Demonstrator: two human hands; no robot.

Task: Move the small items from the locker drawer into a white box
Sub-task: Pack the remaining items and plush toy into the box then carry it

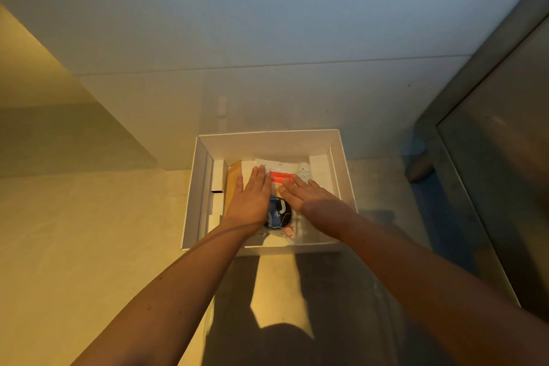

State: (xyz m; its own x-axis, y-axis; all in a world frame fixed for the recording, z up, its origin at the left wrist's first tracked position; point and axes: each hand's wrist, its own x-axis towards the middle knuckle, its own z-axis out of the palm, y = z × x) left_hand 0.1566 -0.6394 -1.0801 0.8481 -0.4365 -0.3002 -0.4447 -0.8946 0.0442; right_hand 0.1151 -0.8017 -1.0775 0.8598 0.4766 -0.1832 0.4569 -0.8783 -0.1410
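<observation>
Plainly, a rectangular white box (267, 145) of smooth cardboard sits open-topped on the pale floor (89, 232). Inside it the left hand (251, 199) and right hand (309, 197) lie palm-down, fingers straight and close together, gripping nothing. Left of the left fingers is a flat tan piece (233, 184). Between the fingertips lies a red-labelled packet (281, 178), its white lettering too blurred to read. Behind the fingers, between the palms, is a round dark disc (279, 212) with white line-art.

Probably locker corridor: pale floor (83, 246), white panel fronts (267, 24), metal-framed door (493, 175).
</observation>
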